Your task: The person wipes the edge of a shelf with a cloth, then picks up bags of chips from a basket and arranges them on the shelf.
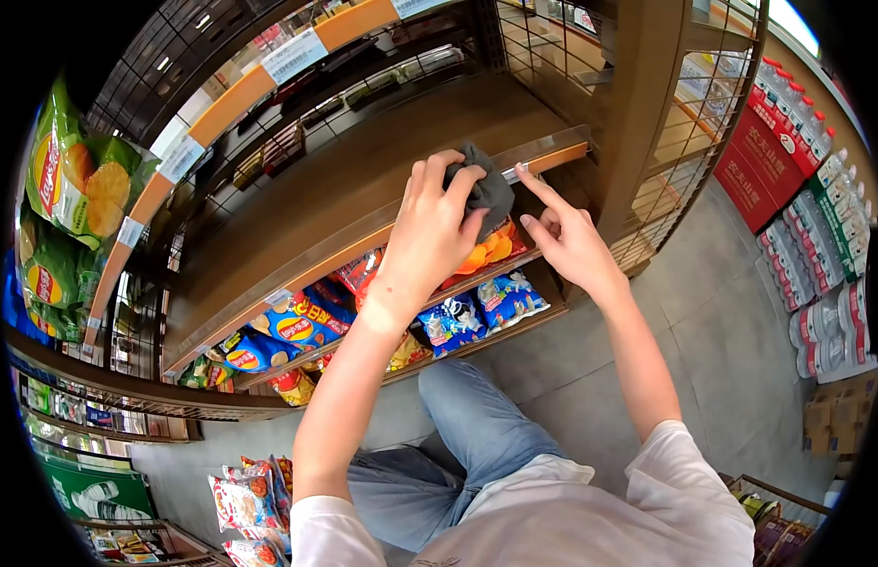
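My left hand (430, 222) grips a crumpled dark grey cloth (488, 185) against the front edge of a brown shelf (363, 151). Just to its right, my right hand (567, 230) holds nothing. Its index finger points out at the shelf's front strip (552, 151), by a small white label, its thumb stands apart and the other fingers are curled. Whether the fingertip touches the strip I cannot tell. Below the cloth, partly hidden by my left hand, lie chip bags, among them an orange and red bag (491, 250).
Lower shelves hold blue snack bags (510, 298) and blue chip bags (302, 321). Green chip bags (85, 180) hang at the left. Wire mesh and a brown post (637, 104) bound the shelf's right side. Packed bottles (817, 236) stand at the right, snack bags (245, 501) on the floor.
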Tool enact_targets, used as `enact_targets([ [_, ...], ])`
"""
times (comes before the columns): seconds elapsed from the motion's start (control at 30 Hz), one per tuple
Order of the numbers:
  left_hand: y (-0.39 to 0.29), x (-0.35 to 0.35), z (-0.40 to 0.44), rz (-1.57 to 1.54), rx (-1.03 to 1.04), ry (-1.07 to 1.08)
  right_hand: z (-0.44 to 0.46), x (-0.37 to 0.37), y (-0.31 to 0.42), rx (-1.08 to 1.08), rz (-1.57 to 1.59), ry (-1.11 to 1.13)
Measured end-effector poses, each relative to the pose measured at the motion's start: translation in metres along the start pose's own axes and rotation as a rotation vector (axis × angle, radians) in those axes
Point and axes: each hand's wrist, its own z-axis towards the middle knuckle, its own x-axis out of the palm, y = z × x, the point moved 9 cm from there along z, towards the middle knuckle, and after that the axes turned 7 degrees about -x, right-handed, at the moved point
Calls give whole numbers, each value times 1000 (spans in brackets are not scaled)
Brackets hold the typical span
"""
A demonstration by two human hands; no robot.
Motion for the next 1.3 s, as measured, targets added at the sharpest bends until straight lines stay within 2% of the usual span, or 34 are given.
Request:
enact_targets([
  [0.07,0,1,3,-4,17,-13,1,-1,0,4,-20,2],
  [0.13,5,-9,6,-231,-36,-100,0,-1,0,25,38,11],
  [0.17,-1,-15,8,-256,15,-198,3,1,-6,11,46,7],
  [0.2,-5,-12,11,-255,12,-197,5,4,-11,12,48,10],
  [0.27,-5,-7,15,-294,-66,-205,5,7,-14,-14,285,-19],
  [0.3,-3,-2,15,-323,-91,-215,4,7,-13,-12,284,-15],
  [0.37,1,4,12,-309,-109,-230,2,-2,-12,1,577,-140],
  [0.4,2,4,12,-294,-127,-244,0,-4,-8,-4,575,-142],
  [0.47,5,5,11,-298,-140,-266,-12,-37,5,-95,423,-469],
  [0.5,0,6,11,-241,-76,-260,-18,-48,30,-283,198,-551],
  [0.53,-6,7,10,-182,-12,-255,-24,-50,61,-406,33,-542],
  [0.6,-7,5,9,-161,5,-262,-25,-35,106,-600,-250,-381],
  [0.67,-1,4,9,-75,-60,-223,-14,-15,110,-609,-281,-233],
  [0.7,9,8,8,-148,-150,-134,-9,-11,110,-593,-303,-199],
  [0.73,10,5,7,-149,-152,-139,-5,-7,111,-579,-325,-162],
  [0.8,22,7,6,-421,-242,-66,1,3,112,-613,-412,-188],
  [0.87,23,4,5,-431,-245,-26,7,12,107,-642,-501,-215],
  [0.93,29,4,3,-555,-341,6,17,13,100,-652,-580,-259],
  [1.0,38,2,-2,-631,-330,-72,29,2,93,-657,-417,-208],
  [1.07,46,3,-9,-711,-327,-149,41,-20,97,-563,-256,-190],
  [1.1,41,0,-12,-596,-265,-195,43,-37,101,-479,-92,-198],
  [1.13,36,-3,-13,-481,-202,-243,42,-52,105,-471,-58,-240],
  [1.17,17,-5,-15,-297,14,-281,40,-65,102,-434,-54,-276],
  [1.2,6,4,-17,-260,36,-211,38,-75,100,-397,-51,-312],
  [1.27,-15,20,-23,53,65,-174,29,-76,102,-381,-144,-335],
  [1.3,-16,23,-23,45,67,-179,25,-70,99,-444,-312,-352],
])
